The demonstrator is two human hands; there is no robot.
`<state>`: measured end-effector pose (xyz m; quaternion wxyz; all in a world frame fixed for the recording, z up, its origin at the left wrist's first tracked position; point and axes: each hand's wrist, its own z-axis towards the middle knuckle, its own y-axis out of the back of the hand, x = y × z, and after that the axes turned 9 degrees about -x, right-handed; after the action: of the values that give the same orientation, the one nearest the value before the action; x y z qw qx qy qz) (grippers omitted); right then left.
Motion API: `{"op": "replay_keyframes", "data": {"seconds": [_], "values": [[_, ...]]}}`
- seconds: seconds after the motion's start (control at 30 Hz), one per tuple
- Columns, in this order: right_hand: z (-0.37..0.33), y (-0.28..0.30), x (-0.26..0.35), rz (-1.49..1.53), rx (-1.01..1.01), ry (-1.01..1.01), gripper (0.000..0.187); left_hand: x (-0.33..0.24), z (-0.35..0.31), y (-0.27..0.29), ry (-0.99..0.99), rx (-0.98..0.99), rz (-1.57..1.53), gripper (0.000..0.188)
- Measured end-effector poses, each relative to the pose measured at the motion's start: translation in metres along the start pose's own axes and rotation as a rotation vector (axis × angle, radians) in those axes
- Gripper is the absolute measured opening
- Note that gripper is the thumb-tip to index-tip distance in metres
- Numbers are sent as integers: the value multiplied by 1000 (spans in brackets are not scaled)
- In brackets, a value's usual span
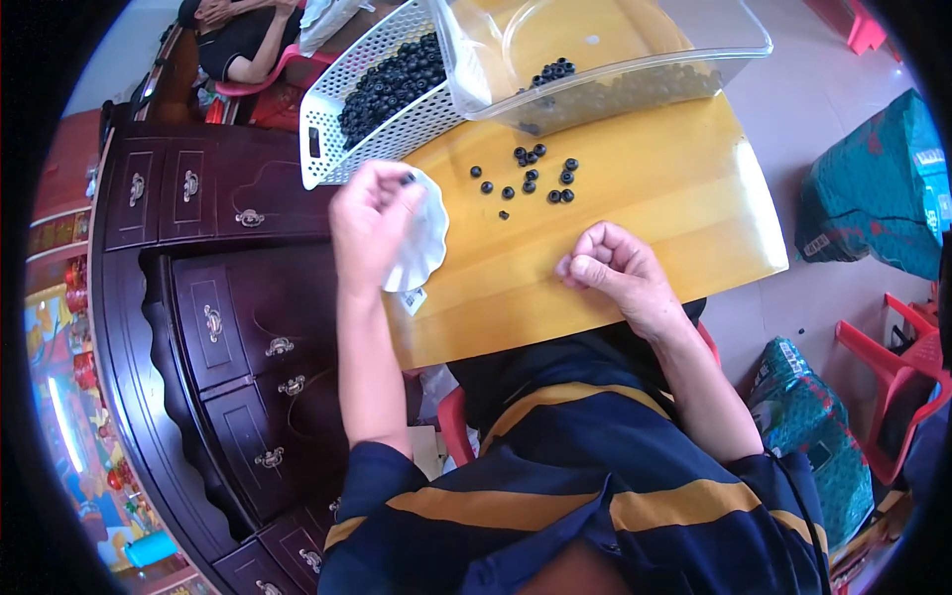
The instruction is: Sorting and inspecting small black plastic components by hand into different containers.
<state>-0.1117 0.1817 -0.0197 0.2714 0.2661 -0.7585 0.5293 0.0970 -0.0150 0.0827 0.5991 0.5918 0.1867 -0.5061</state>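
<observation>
My left hand (369, 223) is raised over the white scalloped dish (429, 238) at the table's left edge. A small black bead-like piece (408, 179) shows at its pinched fingertips. My right hand (625, 278) hovers at the table's near side, thumb and fingers pressed together; whatever they may hold is too small to make out. Between the hands and the bins lie several loose black round pieces (531, 176), some with a visible hole. More of them fill the white perforated basket (322, 109) at the far left and lie in the clear plastic bin (620, 79) beside it.
The yellow table (684, 218) has its right edge above a tiled floor. Dark wooden drawers (248, 297) stand close on the left. Teal bags (873, 188) and a red plastic chair (907, 357) are to the right. Another person (243, 45) sits at the far left.
</observation>
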Motion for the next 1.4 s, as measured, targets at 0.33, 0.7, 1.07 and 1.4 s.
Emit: {"op": "replay_keyframes", "data": {"seconds": [0.33,0.7,1.07,1.4], "values": [[2,-1,-1,-5,-37,31,15,9,76,32,-212,-201,181,16],[1,-2,0,5,-50,34,10,18,95,22,-285,-221,513,32],[0,-4,-2,4,-50,38,5,11,-22,-69,-421,91,573,26],[-2,-5,-5,-73,-50,70,13,15,-25,-84,-399,88,586,10]]}}
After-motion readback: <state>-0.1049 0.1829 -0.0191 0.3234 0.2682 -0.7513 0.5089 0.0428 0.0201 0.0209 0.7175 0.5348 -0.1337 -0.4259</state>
